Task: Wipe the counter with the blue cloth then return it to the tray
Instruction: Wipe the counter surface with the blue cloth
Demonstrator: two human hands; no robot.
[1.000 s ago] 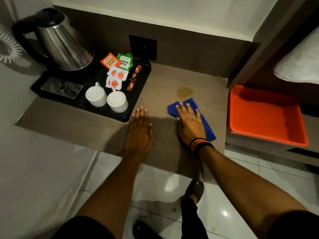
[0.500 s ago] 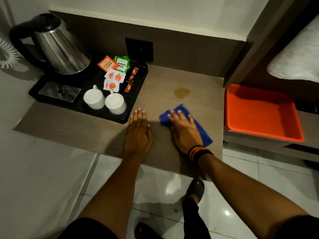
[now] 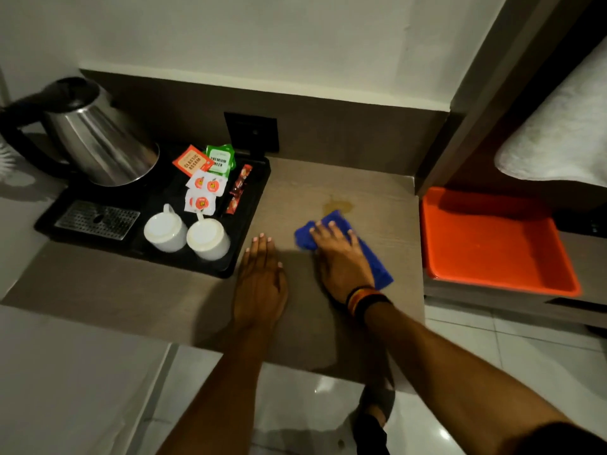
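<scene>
A blue cloth [image 3: 374, 261] lies on the wooden counter [image 3: 377, 205], pressed flat under my right hand [image 3: 341, 261], whose fingers are spread over its near-left part. The cloth's far edge touches a yellowish stain [image 3: 338, 205] on the counter. My left hand [image 3: 261, 284] rests flat on the counter to the left of the cloth, fingers together, holding nothing. An orange tray [image 3: 492, 280] sits on a lower shelf to the right of the counter, with nothing in it.
A black tray [image 3: 249, 224] on the counter's left holds a steel kettle [image 3: 98, 149], two upturned white cups [image 3: 187, 234] and several tea and sugar sachets [image 3: 210, 178]. A black wall socket [image 3: 251, 131] is behind. A white towel [image 3: 565, 149] lies at upper right.
My right hand has pushed the blue cloth away from me, up to the stain's near edge, after pulling it back half a second before. The left hand stays put.
</scene>
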